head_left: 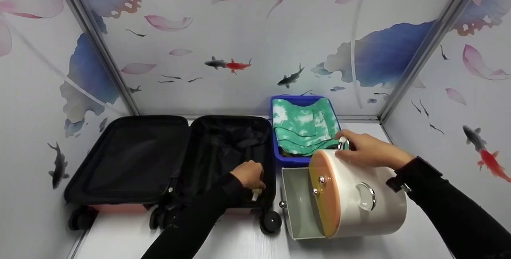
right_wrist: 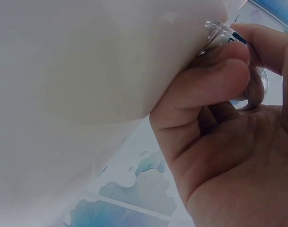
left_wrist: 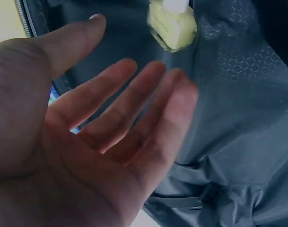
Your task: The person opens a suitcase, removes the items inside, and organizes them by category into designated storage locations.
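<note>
My left hand is over the right half of an open black suitcase, fingers loosely bent and parted from the thumb. A small pale-yellow bottle with a white cap lies just beyond the fingertips on the dark lining, apart from them. With curled fingers, my right hand grips the shiny handle of a white storage box. The box has an orange see-through front, and a pale drawer is pulled out of it to the left.
Behind the box is a blue basket with folded green-and-white cloth in it. The suitcase's other half lies open at the left; a black wheel sticks out in front. Printed panels enclose the white table.
</note>
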A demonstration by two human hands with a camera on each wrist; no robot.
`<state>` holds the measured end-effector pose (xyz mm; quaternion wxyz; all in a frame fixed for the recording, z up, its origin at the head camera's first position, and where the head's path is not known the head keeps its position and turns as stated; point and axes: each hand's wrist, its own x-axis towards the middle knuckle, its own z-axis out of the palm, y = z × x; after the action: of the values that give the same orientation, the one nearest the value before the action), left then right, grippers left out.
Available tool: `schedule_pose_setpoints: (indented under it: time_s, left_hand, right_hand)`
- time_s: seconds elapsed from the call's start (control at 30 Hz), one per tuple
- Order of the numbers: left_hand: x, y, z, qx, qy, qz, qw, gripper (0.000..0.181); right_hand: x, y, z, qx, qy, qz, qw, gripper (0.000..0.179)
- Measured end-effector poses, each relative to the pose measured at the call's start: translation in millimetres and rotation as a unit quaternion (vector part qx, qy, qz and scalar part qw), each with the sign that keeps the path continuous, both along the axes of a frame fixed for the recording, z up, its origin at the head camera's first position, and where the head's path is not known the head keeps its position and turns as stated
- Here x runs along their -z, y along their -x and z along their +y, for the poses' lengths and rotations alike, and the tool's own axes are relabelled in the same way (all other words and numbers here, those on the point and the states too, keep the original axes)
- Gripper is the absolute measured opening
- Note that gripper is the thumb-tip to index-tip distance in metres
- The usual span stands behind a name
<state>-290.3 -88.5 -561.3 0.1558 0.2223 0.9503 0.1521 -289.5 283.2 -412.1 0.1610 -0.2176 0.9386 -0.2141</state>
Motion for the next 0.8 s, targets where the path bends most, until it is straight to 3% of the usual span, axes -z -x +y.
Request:
schedule_pose_setpoints:
  time_s: [0.17,0.47,0.8]
  left_hand:
    - [4.1,4.8,5.5,0.011,0.020,-0.008,0.9997,0.023]
    - [10.1,0.1,12.3,0.030,0.049,0.013,0.9983,0.020]
    - [6.3,1.6,13.5,0.019,0.029,0.046,0.9983,0.013]
  right_hand:
    - [0.8,0.0,0.8,0.003,0.004,-0.001,1.0000,0.043]
    - [0.9,0.3,1.9,0.001,0.005,0.012,0.9999,0.043]
    - [1.3,-0.7,2.3,0.003,0.009,0.004,0.9999,0.043]
